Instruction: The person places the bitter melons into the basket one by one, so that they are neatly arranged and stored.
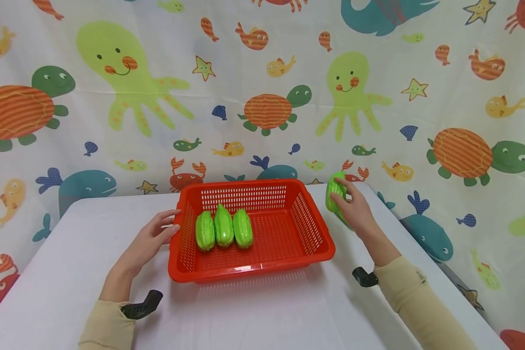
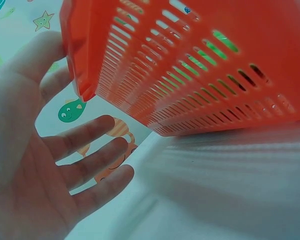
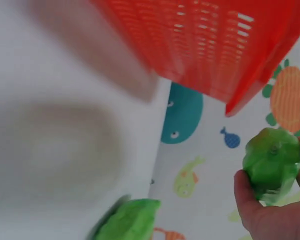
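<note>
Gourd packing looks like the job here, and the step in hand seems to be picking one up to put in the red basket. The right hand holds a green gourd, with the thumb on one side and the fingers on the other. This gourd is just outside the basket, near its far right corner. It looks to be up off the white desk.

The left hand is at the basket's left side. Its fingers are spread out and loose. In the left wrist view, the top of that hand touches the rim, and three fingers point out into the air. It is well apart from the held gourd, with the whole basket between them.

Three gourds lie side by side in the left part of the basket, near the left hand. One more, the spare gourd, lies on the desk on the right side. We see only part of it.

I think the next move calls for lifting the held gourd over the right wall, then setting it gently beside the three. If it goes too low, it could bump the rim.
</note>
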Demonstrator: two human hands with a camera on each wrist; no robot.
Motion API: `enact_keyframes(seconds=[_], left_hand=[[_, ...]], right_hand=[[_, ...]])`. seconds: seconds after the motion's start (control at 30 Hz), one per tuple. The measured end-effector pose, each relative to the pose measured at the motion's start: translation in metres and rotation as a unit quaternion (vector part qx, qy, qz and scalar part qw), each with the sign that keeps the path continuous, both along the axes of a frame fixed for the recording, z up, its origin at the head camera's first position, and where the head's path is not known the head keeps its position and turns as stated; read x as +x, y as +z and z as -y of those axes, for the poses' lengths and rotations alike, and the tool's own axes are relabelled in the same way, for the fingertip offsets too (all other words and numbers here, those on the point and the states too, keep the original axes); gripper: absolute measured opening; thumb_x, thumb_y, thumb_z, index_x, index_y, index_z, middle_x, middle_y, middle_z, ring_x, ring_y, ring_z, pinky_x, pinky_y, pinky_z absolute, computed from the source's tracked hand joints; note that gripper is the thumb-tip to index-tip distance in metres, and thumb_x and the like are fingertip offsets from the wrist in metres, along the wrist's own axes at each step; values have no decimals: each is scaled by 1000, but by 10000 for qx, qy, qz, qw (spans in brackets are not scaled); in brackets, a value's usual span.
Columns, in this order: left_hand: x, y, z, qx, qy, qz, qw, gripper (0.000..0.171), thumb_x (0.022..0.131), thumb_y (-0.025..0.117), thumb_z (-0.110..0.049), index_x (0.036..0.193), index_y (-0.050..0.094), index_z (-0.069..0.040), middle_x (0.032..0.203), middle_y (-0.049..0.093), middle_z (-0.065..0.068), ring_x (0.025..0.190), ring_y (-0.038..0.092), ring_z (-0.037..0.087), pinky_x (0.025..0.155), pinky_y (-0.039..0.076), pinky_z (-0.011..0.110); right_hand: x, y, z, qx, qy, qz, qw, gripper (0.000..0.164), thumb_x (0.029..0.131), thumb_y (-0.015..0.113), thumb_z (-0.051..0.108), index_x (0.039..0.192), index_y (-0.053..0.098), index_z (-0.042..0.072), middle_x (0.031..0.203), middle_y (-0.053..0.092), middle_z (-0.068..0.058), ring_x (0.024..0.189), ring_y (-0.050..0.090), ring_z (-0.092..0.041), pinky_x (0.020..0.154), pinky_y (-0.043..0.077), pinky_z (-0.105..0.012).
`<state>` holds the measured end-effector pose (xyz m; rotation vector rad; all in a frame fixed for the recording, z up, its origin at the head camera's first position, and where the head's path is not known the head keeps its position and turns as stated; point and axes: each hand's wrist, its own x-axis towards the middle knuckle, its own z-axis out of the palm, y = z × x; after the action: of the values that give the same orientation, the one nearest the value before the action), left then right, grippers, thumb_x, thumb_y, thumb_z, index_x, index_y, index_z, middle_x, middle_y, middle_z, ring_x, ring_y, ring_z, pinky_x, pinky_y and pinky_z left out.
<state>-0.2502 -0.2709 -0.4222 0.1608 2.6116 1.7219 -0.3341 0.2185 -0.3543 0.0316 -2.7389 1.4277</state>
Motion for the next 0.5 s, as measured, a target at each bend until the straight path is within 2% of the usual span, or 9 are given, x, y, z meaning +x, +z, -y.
enact_keyframes(seconds=[0.3, 0.5], left_hand=[[-1, 0, 0, -13, -12, 10, 10000, 64, 99, 53, -44, 153, 28, -21, 149, 36, 22, 122, 51, 42, 91, 52, 52], [-1, 0, 0, -8, -6, 30, 10000, 65, 99, 53, -45, 153, 28, -21, 150, 36, 22, 123, 50, 42, 91, 52, 52]], right_hand=[[14, 25, 17, 199, 604, -375, 9973, 58, 99, 54, 41, 152, 34, 28, 149, 37, -13, 121, 53, -41, 94, 50, -53], [19, 36, 34, 9, 860, -507, 9950, 55, 99, 56, 37, 150, 37, 27, 147, 40, -11, 119, 57, -35, 91, 53, -49]])
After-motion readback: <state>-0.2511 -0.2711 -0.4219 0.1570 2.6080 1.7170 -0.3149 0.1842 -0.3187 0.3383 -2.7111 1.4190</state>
